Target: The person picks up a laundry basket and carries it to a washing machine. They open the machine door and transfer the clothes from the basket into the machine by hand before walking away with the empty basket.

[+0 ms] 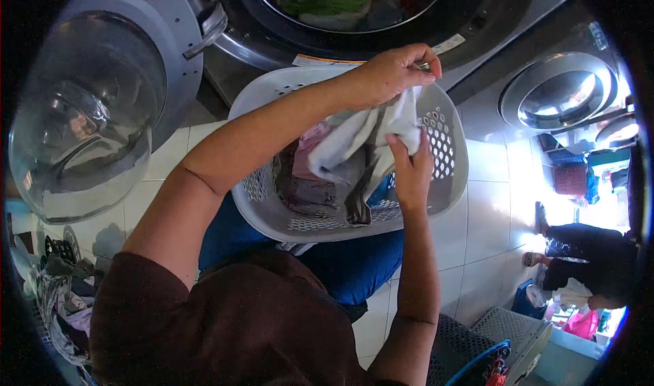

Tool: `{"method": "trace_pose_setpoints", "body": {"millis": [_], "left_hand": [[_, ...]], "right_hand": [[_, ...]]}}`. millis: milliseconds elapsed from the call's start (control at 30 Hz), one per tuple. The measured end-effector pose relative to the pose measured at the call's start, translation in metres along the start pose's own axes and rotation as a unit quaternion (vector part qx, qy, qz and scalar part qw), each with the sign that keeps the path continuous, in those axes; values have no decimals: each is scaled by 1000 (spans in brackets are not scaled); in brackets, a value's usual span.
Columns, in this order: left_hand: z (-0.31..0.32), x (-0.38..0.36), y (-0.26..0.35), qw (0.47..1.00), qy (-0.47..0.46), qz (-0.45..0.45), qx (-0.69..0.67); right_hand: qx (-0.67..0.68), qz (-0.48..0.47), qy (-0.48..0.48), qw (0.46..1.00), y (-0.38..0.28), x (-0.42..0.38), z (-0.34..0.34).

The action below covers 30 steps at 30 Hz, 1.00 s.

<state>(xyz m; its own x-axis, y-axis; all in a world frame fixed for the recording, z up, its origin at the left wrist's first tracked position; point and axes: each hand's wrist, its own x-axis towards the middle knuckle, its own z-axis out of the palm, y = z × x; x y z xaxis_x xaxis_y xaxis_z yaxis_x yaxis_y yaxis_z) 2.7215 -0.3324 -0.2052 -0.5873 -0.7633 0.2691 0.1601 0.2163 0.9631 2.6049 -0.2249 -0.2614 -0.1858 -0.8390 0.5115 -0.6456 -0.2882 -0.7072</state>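
My left hand (394,76) pinches the upper end of a white garment (403,119) with thumb and fingers. Lower down, my right hand (413,173) grips the same garment, its thumb against the cloth. The garment hangs over a pale grey laundry basket (451,192) with perforated sides; its exact kind cannot be made out. A dark strip of cloth (359,205) hangs below it. Inside the basket lie a pink cloth (310,151) and a dark greyish cloth (310,194). My left forearm crosses above the basket and hides part of its far side.
Beyond the basket, a front-loading machine holds laundry, including green cloth (330,1). Its round glass door (85,124) hangs open at left. Another machine (558,94) stands at right. A person (582,250) is at far right, near several baskets. Clothes (65,297) are piled at lower left.
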Motion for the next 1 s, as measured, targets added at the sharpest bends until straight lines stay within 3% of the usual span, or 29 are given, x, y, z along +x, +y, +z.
{"method": "trace_pose_setpoints", "body": {"millis": [67, 133, 167, 267, 333, 433, 533, 633, 667, 767, 867, 900, 1000], "left_hand": [[-12, -3, -4, 998, 19, 45, 35], [-35, -5, -4, 989, 35, 113, 88], [-45, -11, 1, 989, 40, 85, 111], [-64, -23, 34, 985, 60, 92, 132], [-72, -20, 47, 970, 78, 155, 170], [-80, -10, 51, 949, 73, 205, 227], [-78, -8, 58, 940, 37, 234, 247], [-38, -19, 79, 930, -105, 213, 280], [-31, -24, 95, 915, -158, 214, 304], [-32, -20, 110, 936, -62, 317, 142], [-36, -14, 94, 858, -196, 372, 294], [-35, -11, 106, 914, -161, 347, 133], [-34, -26, 132, 900, -136, 362, 198]], "right_hand": [[6, 137, -100, 985, 1, 0, 2], [-36, 129, -64, 989, 8, 12, -12], [-37, 152, -69, 985, 14, 22, -24], [77, 100, -91, 988, 4, 56, -66], [143, 66, -76, 984, -22, 65, -78], [-57, 28, -184, 981, -36, 78, -88], [27, -7, -25, 999, -33, 97, -124], [88, 12, -52, 995, -56, 88, -95], [117, -1, -107, 987, -60, 86, -79], [132, -28, -113, 984, -72, 82, -53], [202, -83, -156, 963, -70, 90, -46], [216, -81, -185, 955, -73, 93, -46], [278, -47, -249, 926, -81, 94, -44]]}}
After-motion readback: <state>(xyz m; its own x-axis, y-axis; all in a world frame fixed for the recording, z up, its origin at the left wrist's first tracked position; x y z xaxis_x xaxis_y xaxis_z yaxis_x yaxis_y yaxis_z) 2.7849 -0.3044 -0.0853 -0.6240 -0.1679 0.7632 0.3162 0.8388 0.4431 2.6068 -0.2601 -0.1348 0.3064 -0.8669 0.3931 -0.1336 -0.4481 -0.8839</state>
